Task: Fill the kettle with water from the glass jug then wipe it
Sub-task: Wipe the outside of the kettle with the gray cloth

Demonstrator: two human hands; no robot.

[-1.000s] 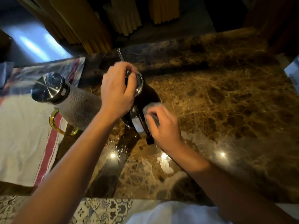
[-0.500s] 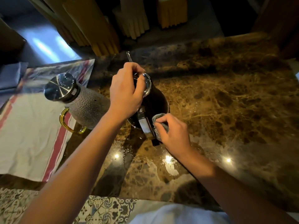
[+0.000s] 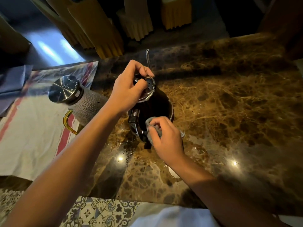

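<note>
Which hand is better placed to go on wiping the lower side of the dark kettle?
The right hand: it already holds the grey cloth against the dark kettle beside its handle. The left hand grips the lid.

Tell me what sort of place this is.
Probably a dining room or restaurant service counter: a polished brown marble countertop, chairs in yellow pleated covers beyond it, and a glass jug standing on a striped cloth beside the kettle.
</note>
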